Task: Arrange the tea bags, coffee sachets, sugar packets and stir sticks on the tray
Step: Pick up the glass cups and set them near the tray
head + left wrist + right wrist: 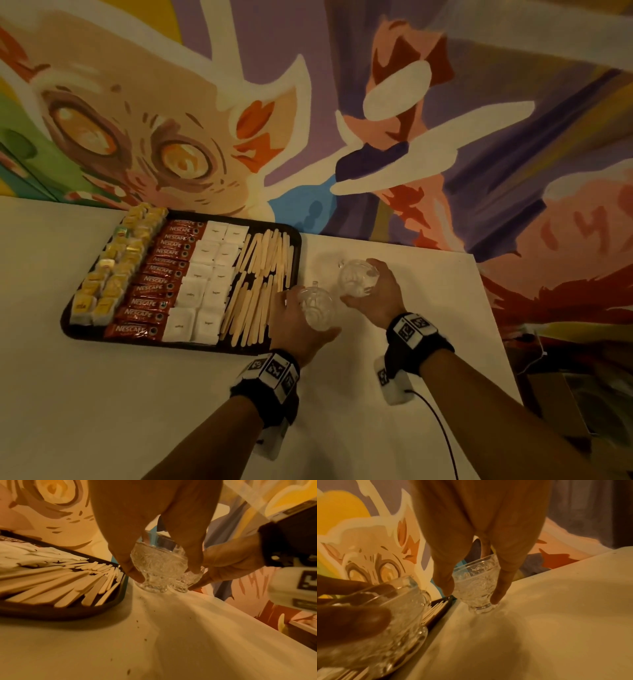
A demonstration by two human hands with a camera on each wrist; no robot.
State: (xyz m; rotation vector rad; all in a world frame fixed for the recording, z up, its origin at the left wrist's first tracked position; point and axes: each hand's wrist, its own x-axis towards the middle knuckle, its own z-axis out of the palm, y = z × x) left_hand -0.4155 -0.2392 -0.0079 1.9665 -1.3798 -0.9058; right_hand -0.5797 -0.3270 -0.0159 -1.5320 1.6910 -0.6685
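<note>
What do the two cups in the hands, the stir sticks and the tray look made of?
Cups: clear pressed glass, going by the see-through, embossed walls. Stir sticks: pale, matte, flat strips, probably wood. Tray: dark with a smooth raised rim, likely plastic, though unclear.

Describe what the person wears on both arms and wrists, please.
Both forearms are bare, without sleeves. Each wrist carries a black band with white blocks printed with black square markers. A white box hangs under the right wrist, and a thin black cable runs from it.
</note>
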